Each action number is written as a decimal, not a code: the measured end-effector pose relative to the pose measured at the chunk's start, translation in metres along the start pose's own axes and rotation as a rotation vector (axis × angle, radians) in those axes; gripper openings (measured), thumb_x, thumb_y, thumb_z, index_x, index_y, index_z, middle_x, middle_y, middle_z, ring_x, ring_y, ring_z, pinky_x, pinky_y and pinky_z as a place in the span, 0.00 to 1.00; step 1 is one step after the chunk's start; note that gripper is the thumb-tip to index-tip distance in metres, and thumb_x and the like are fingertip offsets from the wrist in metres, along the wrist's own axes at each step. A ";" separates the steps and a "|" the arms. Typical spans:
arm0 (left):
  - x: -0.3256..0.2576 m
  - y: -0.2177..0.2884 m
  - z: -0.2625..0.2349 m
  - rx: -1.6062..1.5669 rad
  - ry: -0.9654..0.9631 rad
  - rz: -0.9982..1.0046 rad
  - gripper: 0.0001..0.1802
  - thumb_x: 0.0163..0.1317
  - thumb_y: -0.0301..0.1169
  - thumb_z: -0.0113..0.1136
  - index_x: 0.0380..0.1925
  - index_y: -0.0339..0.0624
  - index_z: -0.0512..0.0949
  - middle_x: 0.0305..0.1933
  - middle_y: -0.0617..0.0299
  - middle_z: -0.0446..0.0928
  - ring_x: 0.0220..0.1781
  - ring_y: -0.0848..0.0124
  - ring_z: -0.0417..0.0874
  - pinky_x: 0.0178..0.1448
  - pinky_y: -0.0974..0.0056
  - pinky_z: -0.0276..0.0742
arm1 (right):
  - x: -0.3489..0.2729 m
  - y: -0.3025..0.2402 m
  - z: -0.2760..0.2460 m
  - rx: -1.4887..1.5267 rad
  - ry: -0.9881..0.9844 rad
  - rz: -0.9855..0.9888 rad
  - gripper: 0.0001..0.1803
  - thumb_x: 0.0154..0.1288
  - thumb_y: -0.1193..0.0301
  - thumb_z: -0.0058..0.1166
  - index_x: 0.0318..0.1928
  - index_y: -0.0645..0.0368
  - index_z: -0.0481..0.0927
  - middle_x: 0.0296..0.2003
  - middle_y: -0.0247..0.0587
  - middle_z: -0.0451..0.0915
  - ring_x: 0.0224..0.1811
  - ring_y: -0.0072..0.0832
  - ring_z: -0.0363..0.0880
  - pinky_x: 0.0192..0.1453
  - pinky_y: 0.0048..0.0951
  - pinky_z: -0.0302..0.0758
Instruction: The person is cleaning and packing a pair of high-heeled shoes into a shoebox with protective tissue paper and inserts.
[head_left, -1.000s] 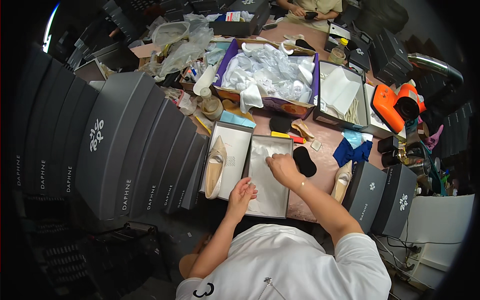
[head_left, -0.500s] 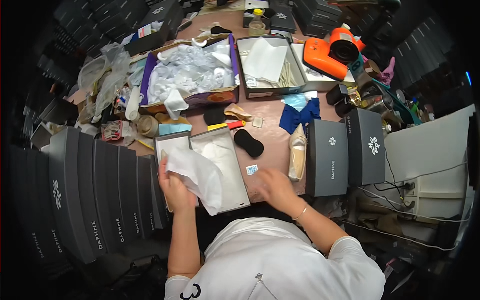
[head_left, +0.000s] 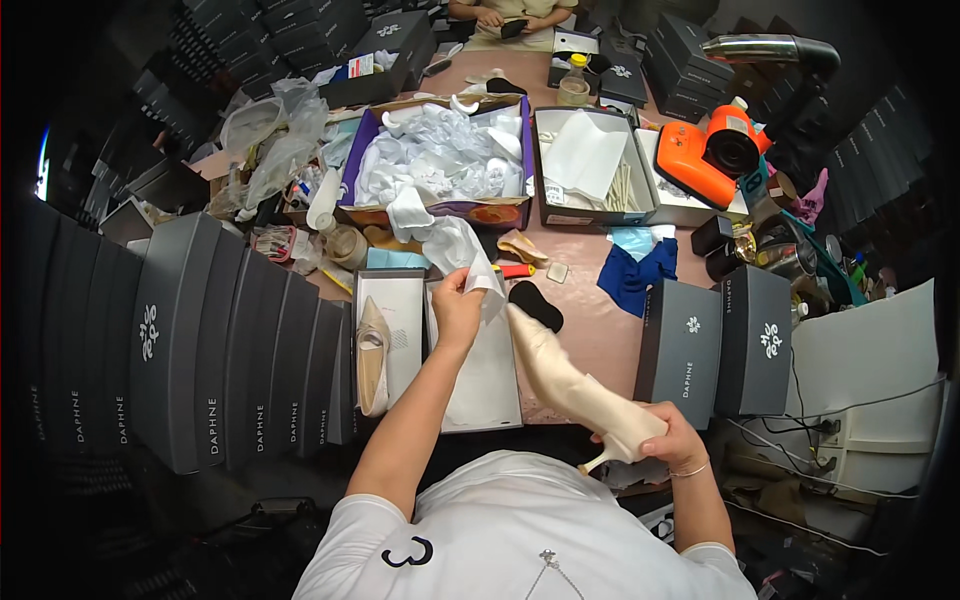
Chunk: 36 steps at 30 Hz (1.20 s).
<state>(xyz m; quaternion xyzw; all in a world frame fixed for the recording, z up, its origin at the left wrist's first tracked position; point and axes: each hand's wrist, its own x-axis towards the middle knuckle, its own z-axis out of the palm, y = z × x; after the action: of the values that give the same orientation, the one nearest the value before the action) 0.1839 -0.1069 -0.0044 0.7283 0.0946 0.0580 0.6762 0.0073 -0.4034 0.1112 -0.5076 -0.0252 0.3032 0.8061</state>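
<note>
Looking down from the head camera, we see the left hand (head_left: 457,308) fingers pinching white tissue paper (head_left: 462,250) above the open shoebox (head_left: 487,385); right hand (head_left: 672,440) grips the cream high-heeled shoe (head_left: 570,385) over the worktop (head_left: 610,335) edge.

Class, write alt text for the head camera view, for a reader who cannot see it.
Seen from above, a person's right hand grips a cream high-heeled shoe by its heel end, while the left hand lifts white tissue paper over an open shoebox. A second cream shoe lies in the box lid on the cluttered table.
</note>
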 end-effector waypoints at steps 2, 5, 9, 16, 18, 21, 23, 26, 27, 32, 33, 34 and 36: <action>-0.019 0.032 0.002 -0.098 -0.030 -0.011 0.14 0.54 0.23 0.62 0.42 0.31 0.79 0.36 0.60 0.82 0.36 0.76 0.82 0.40 0.71 0.76 | 0.015 0.008 0.005 -0.082 -0.019 0.078 0.31 0.49 0.66 0.66 0.52 0.74 0.76 0.46 0.47 0.81 0.48 0.30 0.78 0.57 0.28 0.71; -0.050 0.060 -0.010 0.038 -0.071 0.074 0.14 0.53 0.21 0.62 0.41 0.34 0.79 0.35 0.58 0.81 0.35 0.72 0.82 0.40 0.70 0.76 | 0.056 0.030 0.011 -0.003 0.057 0.105 0.28 0.55 0.67 0.64 0.53 0.71 0.76 0.46 0.40 0.79 0.44 0.23 0.76 0.52 0.25 0.72; -0.080 0.079 -0.043 0.596 -0.210 0.319 0.13 0.52 0.20 0.62 0.40 0.37 0.78 0.33 0.57 0.77 0.33 0.65 0.81 0.38 0.64 0.77 | 0.095 0.052 0.029 -0.279 0.359 -0.047 0.25 0.57 0.68 0.63 0.52 0.71 0.76 0.43 0.39 0.79 0.43 0.22 0.76 0.48 0.24 0.73; -0.089 0.042 -0.051 0.357 0.078 0.361 0.13 0.56 0.22 0.62 0.42 0.36 0.78 0.35 0.54 0.77 0.32 0.65 0.79 0.38 0.64 0.74 | 0.062 0.059 0.002 0.173 0.155 0.079 0.26 0.59 0.68 0.60 0.53 0.73 0.73 0.46 0.48 0.78 0.45 0.29 0.79 0.49 0.27 0.77; -0.108 0.061 -0.038 0.384 -0.079 0.477 0.16 0.52 0.19 0.59 0.43 0.38 0.78 0.32 0.52 0.77 0.30 0.59 0.79 0.35 0.63 0.74 | 0.069 0.043 0.021 0.384 0.076 0.024 0.27 0.59 0.67 0.59 0.55 0.73 0.71 0.48 0.51 0.77 0.48 0.33 0.79 0.51 0.30 0.78; -0.140 0.086 -0.021 0.358 -0.281 0.687 0.24 0.42 0.16 0.58 0.45 0.40 0.80 0.28 0.53 0.76 0.27 0.57 0.78 0.30 0.60 0.74 | 0.088 0.054 0.044 0.534 0.275 -0.198 0.28 0.63 0.66 0.55 0.59 0.68 0.67 0.52 0.48 0.76 0.54 0.35 0.77 0.59 0.37 0.76; -0.166 0.082 0.001 0.251 -0.457 0.826 0.27 0.39 0.16 0.61 0.46 0.38 0.80 0.23 0.59 0.70 0.22 0.62 0.74 0.26 0.60 0.72 | 0.088 0.081 0.044 0.449 0.519 -0.192 0.23 0.68 0.65 0.49 0.60 0.62 0.67 0.55 0.41 0.74 0.59 0.32 0.73 0.64 0.37 0.70; -0.174 0.064 0.014 0.348 -0.649 0.795 0.30 0.46 0.23 0.64 0.54 0.40 0.75 0.25 0.60 0.67 0.26 0.66 0.75 0.28 0.61 0.74 | 0.082 0.214 -0.037 0.195 0.519 -0.306 0.22 0.70 0.63 0.47 0.60 0.60 0.68 0.57 0.43 0.72 0.61 0.35 0.70 0.64 0.33 0.67; -0.171 0.059 0.010 0.387 -0.786 0.744 0.30 0.49 0.26 0.64 0.56 0.41 0.73 0.27 0.59 0.68 0.28 0.65 0.76 0.31 0.60 0.74 | 0.080 0.204 -0.043 -0.254 0.561 -0.338 0.22 0.69 0.63 0.47 0.59 0.61 0.69 0.57 0.44 0.73 0.60 0.37 0.71 0.63 0.34 0.68; -0.092 -0.015 -0.027 0.435 -0.698 0.170 0.32 0.60 0.32 0.60 0.63 0.38 0.62 0.48 0.44 0.73 0.48 0.49 0.76 0.53 0.55 0.73 | 0.062 0.103 -0.041 -1.160 0.523 0.502 0.22 0.58 0.70 0.57 0.52 0.66 0.72 0.46 0.58 0.78 0.48 0.55 0.77 0.48 0.42 0.76; -0.064 -0.055 -0.033 0.648 -0.507 0.265 0.31 0.59 0.28 0.58 0.62 0.33 0.62 0.51 0.40 0.72 0.50 0.46 0.75 0.56 0.53 0.72 | 0.062 0.094 -0.040 -1.279 0.455 0.454 0.22 0.57 0.71 0.58 0.51 0.66 0.72 0.45 0.58 0.78 0.47 0.55 0.77 0.47 0.42 0.76; -0.036 -0.084 -0.036 0.726 -0.439 0.150 0.31 0.58 0.25 0.56 0.62 0.30 0.61 0.52 0.38 0.71 0.52 0.44 0.74 0.56 0.52 0.71 | 0.061 0.085 -0.036 -1.394 0.389 0.406 0.22 0.56 0.71 0.60 0.50 0.67 0.72 0.44 0.59 0.77 0.46 0.55 0.77 0.47 0.42 0.76; 0.002 -0.098 -0.029 0.795 -0.428 0.075 0.32 0.58 0.25 0.56 0.64 0.38 0.60 0.53 0.37 0.70 0.54 0.43 0.73 0.55 0.51 0.72 | 0.059 0.065 -0.021 -1.508 0.292 0.223 0.23 0.55 0.71 0.61 0.50 0.67 0.72 0.43 0.58 0.77 0.44 0.54 0.77 0.46 0.43 0.76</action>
<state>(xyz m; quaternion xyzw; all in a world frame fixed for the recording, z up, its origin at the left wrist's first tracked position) 0.1734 -0.0713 -0.0992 0.9300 -0.0589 -0.1102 0.3456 0.0321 -0.3704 0.0310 -0.9533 -0.0671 0.2137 0.2027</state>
